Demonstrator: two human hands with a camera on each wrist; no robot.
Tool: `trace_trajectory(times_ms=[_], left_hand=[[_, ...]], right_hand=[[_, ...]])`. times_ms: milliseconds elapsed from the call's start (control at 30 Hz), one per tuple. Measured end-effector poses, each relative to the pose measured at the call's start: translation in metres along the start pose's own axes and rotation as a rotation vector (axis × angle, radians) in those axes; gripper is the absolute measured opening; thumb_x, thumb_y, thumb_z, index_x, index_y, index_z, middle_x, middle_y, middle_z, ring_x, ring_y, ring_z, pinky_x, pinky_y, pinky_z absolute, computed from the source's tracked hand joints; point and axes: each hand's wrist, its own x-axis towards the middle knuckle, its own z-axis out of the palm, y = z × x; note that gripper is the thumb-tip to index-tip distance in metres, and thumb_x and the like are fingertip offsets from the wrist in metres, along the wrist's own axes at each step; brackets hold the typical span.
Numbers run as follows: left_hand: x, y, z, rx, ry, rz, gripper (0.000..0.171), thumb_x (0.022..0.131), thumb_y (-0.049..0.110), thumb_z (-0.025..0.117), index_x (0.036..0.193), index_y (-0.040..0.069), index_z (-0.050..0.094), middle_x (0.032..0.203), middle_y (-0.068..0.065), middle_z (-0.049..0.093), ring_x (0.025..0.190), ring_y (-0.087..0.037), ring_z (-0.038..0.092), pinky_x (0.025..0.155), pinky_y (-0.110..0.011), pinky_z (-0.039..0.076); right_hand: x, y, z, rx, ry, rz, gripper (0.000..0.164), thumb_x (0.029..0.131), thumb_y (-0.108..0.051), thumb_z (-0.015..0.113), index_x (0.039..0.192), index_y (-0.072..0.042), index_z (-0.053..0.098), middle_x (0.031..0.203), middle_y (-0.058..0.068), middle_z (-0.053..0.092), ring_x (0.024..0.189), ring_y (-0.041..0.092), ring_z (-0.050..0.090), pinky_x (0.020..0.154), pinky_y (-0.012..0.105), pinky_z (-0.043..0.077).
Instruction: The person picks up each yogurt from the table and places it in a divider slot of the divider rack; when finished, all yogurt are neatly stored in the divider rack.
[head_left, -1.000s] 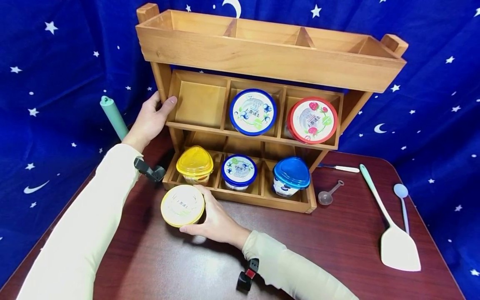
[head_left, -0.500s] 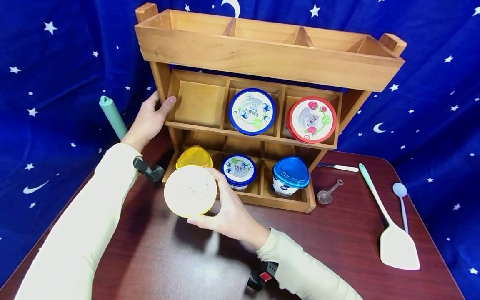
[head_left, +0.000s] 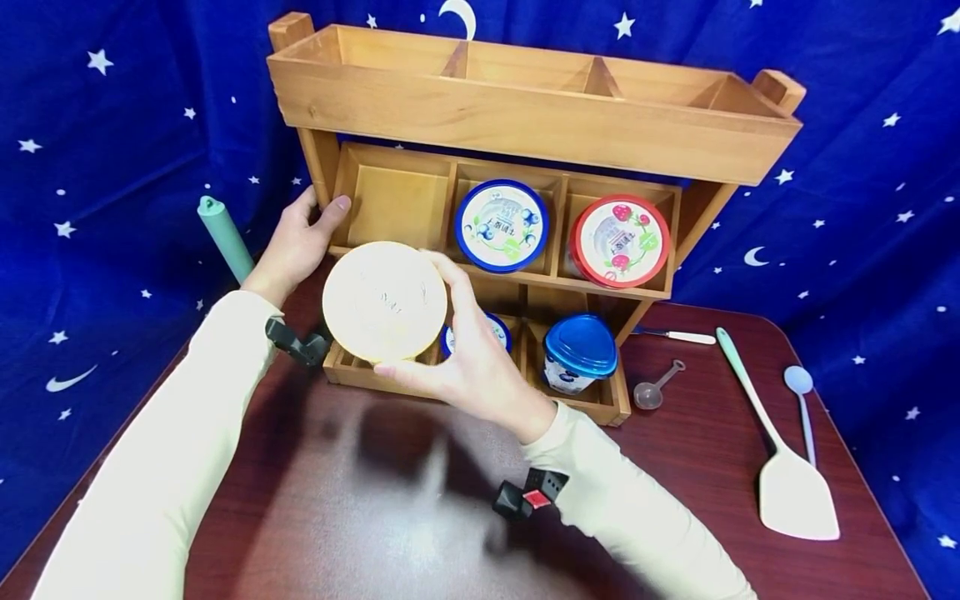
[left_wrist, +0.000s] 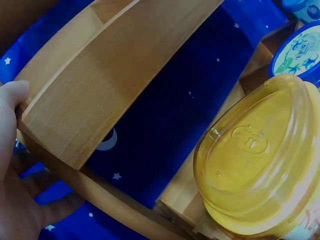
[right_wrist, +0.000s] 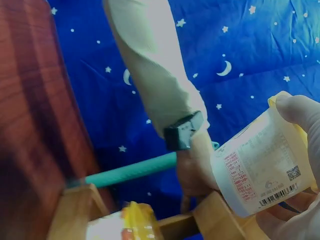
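Note:
My right hand (head_left: 487, 367) grips a round white tub (head_left: 386, 300) with a yellow rim, raised in front of the rack. Printed text and a barcode show on the tub's side in the right wrist view. My left hand (head_left: 296, 246) holds the left end of the wooden rack (head_left: 525, 125), its thumb on the middle tier's edge. In that tier, the left compartment is bare; a blue-rimmed tub (head_left: 502, 225) and a red-rimmed tub (head_left: 621, 242) fill the others. Below, the raised tub hides a yellow-lidded cup (left_wrist: 250, 150), seen in the left wrist view, and partly covers another blue-rimmed tub (head_left: 498, 331).
A blue-lidded cup (head_left: 580, 354) sits at the lower tier's right. On the table to the right lie a measuring spoon (head_left: 649, 394), a white-handled knife (head_left: 690, 337), a spatula (head_left: 798, 492) and a pale blue spoon (head_left: 799, 382). A green rod (head_left: 227, 237) stands at the left.
My right hand has lifted the yellow-rimmed tub from low before the rack up toward the middle tier's left compartment. My left hand stays on the rack.

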Motion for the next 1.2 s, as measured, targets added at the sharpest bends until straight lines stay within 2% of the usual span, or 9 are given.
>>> trace_trajectory(times_ms=[200, 400, 533, 700, 933, 1200], left_hand=[[0.000, 0.000, -0.002, 0.007, 0.013, 0.006, 0.052, 0.102, 0.045, 0.047, 0.143, 0.011, 0.047, 0.135, -0.018, 0.056, 0.113, -0.018, 0.054, 0.095, -0.027, 0.043], [0.002, -0.003, -0.002, 0.002, 0.013, 0.054, 0.043, 0.103, 0.024, 0.048, 0.142, 0.007, 0.047, 0.138, -0.016, 0.054, 0.116, -0.009, 0.050, 0.096, -0.021, 0.040], [0.001, -0.003, -0.001, 0.010, 0.022, 0.053, 0.042, 0.102, 0.022, 0.050, 0.141, 0.007, 0.048, 0.136, -0.014, 0.054, 0.113, -0.007, 0.050, 0.096, -0.020, 0.039], [0.000, -0.002, -0.001, 0.026, 0.018, 0.052, 0.044, 0.104, 0.027, 0.046, 0.143, 0.007, 0.047, 0.141, -0.014, 0.052, 0.123, -0.013, 0.046, 0.108, -0.027, 0.035], [0.000, 0.000, -0.001, 0.061, 0.008, 0.034, 0.047, 0.105, 0.034, 0.043, 0.144, 0.007, 0.045, 0.142, -0.016, 0.050, 0.128, -0.022, 0.045, 0.112, -0.036, 0.033], [0.000, 0.002, -0.002, 0.078, 0.009, 0.017, 0.050, 0.105, 0.036, 0.041, 0.146, 0.009, 0.043, 0.145, -0.016, 0.048, 0.132, -0.022, 0.042, 0.116, -0.037, 0.029]], right_hand=[[0.029, 0.000, -0.008, -0.019, 0.029, -0.028, 0.104, 0.068, -0.019, 0.092, 0.147, -0.009, 0.025, 0.148, 0.007, 0.041, 0.133, 0.012, 0.043, 0.113, 0.032, 0.037], [0.054, 0.001, -0.013, -0.059, 0.065, -0.003, 0.101, 0.071, -0.023, 0.090, 0.147, -0.009, 0.026, 0.148, 0.007, 0.038, 0.133, 0.010, 0.041, 0.114, 0.027, 0.034], [0.065, 0.004, -0.012, -0.095, 0.076, 0.038, 0.102, 0.071, -0.028, 0.089, 0.148, -0.010, 0.025, 0.148, 0.006, 0.037, 0.133, 0.009, 0.041, 0.112, 0.023, 0.033], [0.075, 0.011, -0.008, -0.086, 0.098, 0.075, 0.102, 0.072, -0.030, 0.089, 0.149, -0.010, 0.024, 0.147, 0.005, 0.041, 0.131, 0.008, 0.042, 0.111, 0.020, 0.032], [0.081, 0.020, -0.002, -0.091, 0.123, 0.118, 0.105, 0.072, -0.028, 0.089, 0.151, -0.009, 0.022, 0.149, 0.008, 0.040, 0.133, 0.011, 0.042, 0.112, 0.020, 0.031], [0.086, 0.028, 0.008, -0.109, 0.147, 0.089, 0.105, 0.073, -0.026, 0.089, 0.150, -0.004, 0.022, 0.148, 0.010, 0.042, 0.133, 0.015, 0.043, 0.113, 0.021, 0.031]])
